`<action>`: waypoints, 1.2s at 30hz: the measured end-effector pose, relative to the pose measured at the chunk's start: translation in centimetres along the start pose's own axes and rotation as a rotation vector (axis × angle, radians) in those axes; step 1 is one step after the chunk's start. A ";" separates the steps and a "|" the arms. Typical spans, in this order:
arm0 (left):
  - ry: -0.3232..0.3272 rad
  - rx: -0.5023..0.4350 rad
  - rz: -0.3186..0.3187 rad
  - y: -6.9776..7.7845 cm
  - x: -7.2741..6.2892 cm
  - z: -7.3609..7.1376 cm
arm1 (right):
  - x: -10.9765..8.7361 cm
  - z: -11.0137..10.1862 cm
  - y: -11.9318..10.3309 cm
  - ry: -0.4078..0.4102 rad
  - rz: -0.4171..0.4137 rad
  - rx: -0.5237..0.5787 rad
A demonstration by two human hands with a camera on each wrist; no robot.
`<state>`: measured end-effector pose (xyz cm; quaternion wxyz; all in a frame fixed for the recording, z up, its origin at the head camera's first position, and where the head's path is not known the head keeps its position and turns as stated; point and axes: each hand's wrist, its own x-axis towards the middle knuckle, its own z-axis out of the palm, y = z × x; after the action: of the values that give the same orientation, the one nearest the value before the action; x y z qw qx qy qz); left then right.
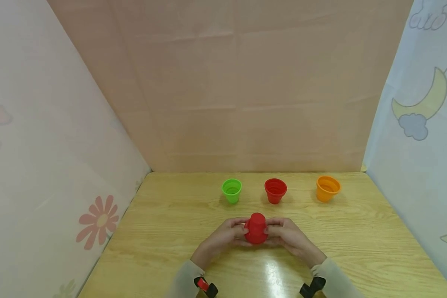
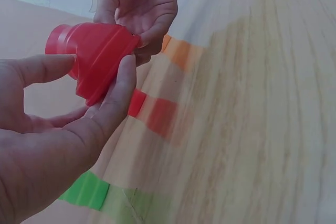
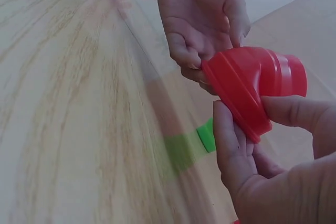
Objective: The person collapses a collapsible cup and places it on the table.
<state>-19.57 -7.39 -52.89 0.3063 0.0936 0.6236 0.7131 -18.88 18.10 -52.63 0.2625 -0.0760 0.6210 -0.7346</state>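
Between both hands is a red collapsible cup, held above the table with its narrow end pointing away and up. Its wall looks uneven in the wrist views, as if partly folded at a step. The left hand pinches one side, thumb on the cup's wall and fingers at the wide rim. On the opposite side the right hand pinches it the same way, its thumb against the wall. The inside of this cup is hidden.
Beyond the hands, a green cup, another red cup and an orange cup stand upright in a row on the wooden table. A tan backdrop rises behind them, with patterned cloth walls on both sides.
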 end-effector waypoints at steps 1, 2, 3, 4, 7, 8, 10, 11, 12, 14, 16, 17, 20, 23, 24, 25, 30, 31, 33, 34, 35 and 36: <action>-0.009 -0.017 -0.008 0.0 0.0 -0.1 | 0.0 -0.1 -0.1 0.001 0.003 -0.003; -0.016 -0.032 -0.014 -0.1 0.0 -0.2 | 0.0 -0.1 -0.1 0.001 0.004 -0.004; -0.022 -0.049 -0.018 -0.2 0.1 -0.3 | 0.0 -0.1 -0.2 -0.002 0.007 -0.004; -0.021 -0.063 -0.022 -0.2 0.1 -0.4 | -0.1 -0.2 -0.2 -0.007 0.009 -0.004; -0.012 -0.086 -0.015 -0.5 0.4 -0.3 | -0.1 -0.3 -0.4 -0.031 0.010 0.009; -0.009 -0.087 -0.009 -0.5 0.5 -0.3 | -0.1 -0.3 -0.4 -0.041 0.011 0.014; 0.022 -0.081 0.004 -0.6 0.6 -0.1 | -0.1 -0.4 -0.4 -0.061 0.012 0.022; 0.042 -0.069 0.015 -0.6 0.6 0.1 | -0.1 -0.5 -0.5 -0.071 0.011 0.024; 0.064 -0.055 0.023 -0.6 0.7 0.2 | -0.1 -0.5 -0.4 -0.080 0.012 0.025; 0.113 -0.025 0.035 -0.6 0.7 0.5 | -0.1 -0.6 -0.4 -0.092 0.015 0.012; 0.159 0.008 0.047 -0.7 0.7 0.7 | 0.0 -0.6 -0.4 -0.098 0.019 -0.012; 0.174 0.013 0.050 -0.7 0.8 0.9 | 0.0 -0.5 -0.4 -0.096 0.023 -0.020; 0.209 0.012 0.054 -0.7 1.0 1.2 | 0.0 -0.3 -0.4 -0.075 0.040 -0.039; 0.228 0.002 0.062 -0.8 1.2 1.4 | 0.0 0.0 -0.5 -0.052 0.050 -0.039; 0.234 0.005 0.065 -0.8 1.2 1.5 | 0.0 0.1 -0.5 -0.045 0.048 -0.042; 0.241 0.007 0.069 -0.8 1.2 1.6 | 0.0 0.1 -0.5 -0.038 0.046 -0.046; 0.262 0.026 0.087 -0.6 1.3 1.9 | 0.2 0.3 -0.4 0.012 0.037 -0.051; 0.261 0.030 0.090 -0.5 1.3 1.9 | 0.3 0.3 -0.3 0.026 0.036 -0.050; 0.249 0.031 0.097 -0.4 1.2 2.1 | 0.5 0.2 -0.2 0.049 0.035 -0.048; 0.228 0.027 0.096 -0.3 1.2 2.0 | 0.6 0.2 -0.1 0.063 0.035 -0.049; 0.203 0.023 0.091 -0.3 1.1 1.9 | 0.6 0.1 -0.1 0.070 0.031 -0.051; 0.171 0.022 0.089 -0.3 1.1 1.7 | 0.6 0.0 -0.1 0.068 0.027 -0.056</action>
<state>-19.48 -5.42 -53.06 0.2191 0.0633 0.6507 0.7243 -19.42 17.76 -52.69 0.2488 -0.0499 0.6507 -0.7157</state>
